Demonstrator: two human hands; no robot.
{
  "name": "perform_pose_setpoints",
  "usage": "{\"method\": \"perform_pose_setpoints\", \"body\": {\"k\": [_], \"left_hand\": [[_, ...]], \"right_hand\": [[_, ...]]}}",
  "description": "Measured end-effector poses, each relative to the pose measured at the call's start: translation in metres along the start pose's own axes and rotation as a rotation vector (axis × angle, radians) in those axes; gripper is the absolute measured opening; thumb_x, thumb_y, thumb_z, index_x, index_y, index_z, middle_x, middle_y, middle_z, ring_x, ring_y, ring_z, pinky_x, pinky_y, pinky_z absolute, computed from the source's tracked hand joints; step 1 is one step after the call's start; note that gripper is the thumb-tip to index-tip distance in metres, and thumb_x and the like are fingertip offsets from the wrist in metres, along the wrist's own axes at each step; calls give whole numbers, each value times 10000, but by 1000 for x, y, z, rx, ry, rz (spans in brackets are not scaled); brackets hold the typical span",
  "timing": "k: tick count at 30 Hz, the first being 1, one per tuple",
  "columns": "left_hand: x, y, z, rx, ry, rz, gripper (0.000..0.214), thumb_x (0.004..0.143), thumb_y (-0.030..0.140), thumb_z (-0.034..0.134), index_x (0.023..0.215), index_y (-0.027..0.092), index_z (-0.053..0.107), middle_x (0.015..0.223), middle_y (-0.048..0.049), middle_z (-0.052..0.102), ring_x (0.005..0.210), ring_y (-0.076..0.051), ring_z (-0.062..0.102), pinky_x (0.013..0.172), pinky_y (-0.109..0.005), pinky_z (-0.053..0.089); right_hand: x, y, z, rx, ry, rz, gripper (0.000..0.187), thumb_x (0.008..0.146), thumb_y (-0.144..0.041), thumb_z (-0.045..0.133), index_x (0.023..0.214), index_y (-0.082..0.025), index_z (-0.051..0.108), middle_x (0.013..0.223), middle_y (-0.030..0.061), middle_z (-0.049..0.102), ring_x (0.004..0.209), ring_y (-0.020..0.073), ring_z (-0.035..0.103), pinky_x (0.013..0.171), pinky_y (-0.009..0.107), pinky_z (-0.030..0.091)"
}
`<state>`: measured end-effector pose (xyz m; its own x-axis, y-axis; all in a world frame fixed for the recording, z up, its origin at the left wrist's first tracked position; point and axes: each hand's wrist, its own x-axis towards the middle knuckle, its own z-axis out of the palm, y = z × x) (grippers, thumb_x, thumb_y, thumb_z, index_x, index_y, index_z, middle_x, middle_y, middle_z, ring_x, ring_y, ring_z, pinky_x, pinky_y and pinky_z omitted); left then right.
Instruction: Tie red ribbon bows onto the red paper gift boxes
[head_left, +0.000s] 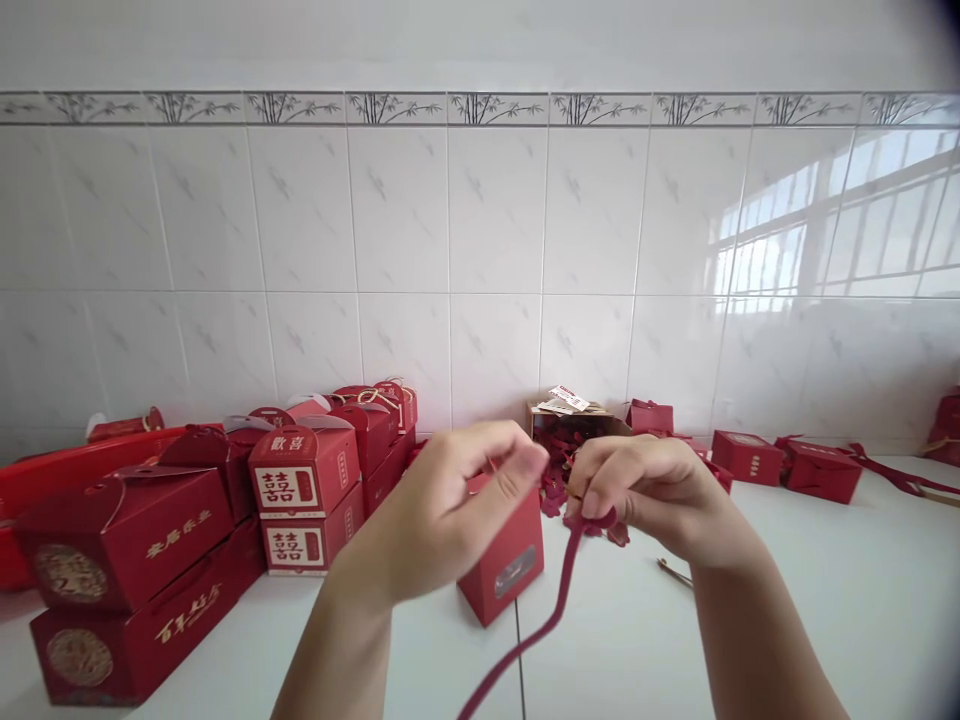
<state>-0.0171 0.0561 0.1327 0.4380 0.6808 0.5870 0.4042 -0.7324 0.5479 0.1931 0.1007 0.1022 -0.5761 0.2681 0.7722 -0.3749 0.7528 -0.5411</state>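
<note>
While the right hand pinches a narrow, curving red ribbon, the curled left hand's grip is unclear.

Right hand pinched dark-red ribbon; small loop at fingertips, strand trailing down toward lower left. Left hand curled near it, thumb extended; grip unclear. Red windowed box stood partly hidden behind left hand on white bench. Stacked red boxes at left; open carton near tiled wall, dark-red pieces spilling out.
</note>
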Motion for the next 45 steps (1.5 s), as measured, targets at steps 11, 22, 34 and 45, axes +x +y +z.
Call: {"method": "perform_pose_setpoints", "body": {"k": [11, 22, 34, 45], "left_hand": [[0, 12, 14, -194, -142, -31, 243, 908, 318, 451, 755, 182, 581, 668, -15, 558, 594, -125, 511, 526, -235, 424], [7, -17, 2, 84, 63, -258, 337, 825, 538, 526, 931, 234, 626, 885, -54, 660, 760, -186, 620, 575, -234, 462], [29, -101, 19, 338, 246, -298, 199, 733, 300, 617, 560, 211, 570, 487, 28, 527, 425, -123, 482, 381, -221, 277], [21, -25, 12, -131, 719, 158, 183, 783, 242, 648, 964, 221, 658, 911, -32, 687, 824, -179, 650, 704, -263, 534]], "right_hand": [[1, -8, 5, -88, -24, -27, 249, 892, -87, 523, 928, -233, 721, 767, 31, 610, 569, 77, 504, 426, 171, 412], [-7, -20, 0, -27, 19, -131, 208, 876, -144, 573, 956, -260, 727, 783, 53, 651, 651, 143, 607, 554, 271, 486], [-6, -19, -1, -41, -45, -105, 157, 874, -196, 582, 923, -247, 722, 774, 59, 641, 732, 170, 595, 668, 325, 501], [6, -4, 4, -222, 430, 122, 57, 846, -261, 636, 820, -277, 685, 1319, 28, 529, 1412, 238, 209, 1077, 426, 337]]}}
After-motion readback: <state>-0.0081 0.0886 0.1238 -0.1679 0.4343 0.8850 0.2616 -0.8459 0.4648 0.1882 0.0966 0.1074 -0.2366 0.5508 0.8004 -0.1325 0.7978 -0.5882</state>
